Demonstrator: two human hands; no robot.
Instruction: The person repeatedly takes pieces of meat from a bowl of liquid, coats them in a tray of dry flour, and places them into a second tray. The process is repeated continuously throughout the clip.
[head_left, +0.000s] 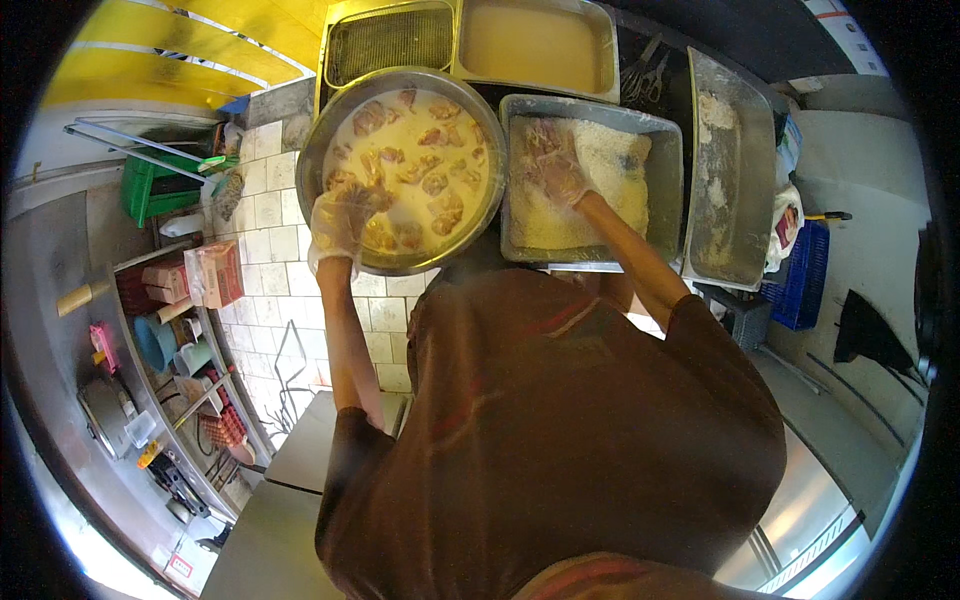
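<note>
My left hand (341, 225), in a clear plastic glove, reaches over the near left rim of a large round metal bowl (309, 161). The bowl holds pale yellow liquid with several pieces of raw meat (435, 184), seemingly chicken. My left fingers are down among pieces at the liquid's edge; whether they grip one is unclear. To the right, my right hand (556, 169), also in a clear glove, presses into pale breading (611, 142) in a rectangular metal pan (667, 187). Crumbs coat its fingers, and what lies under them is hidden.
Behind the bowl sit a wire rack (390, 45) and a pan of cloudy tan liquid (532, 49). Metal whisks (645, 75) lie behind the breading pan. A long flour-dusted pan (731, 217) stands at right, near a blue plastic crate (799, 277). Shelving (217, 360) stands at left.
</note>
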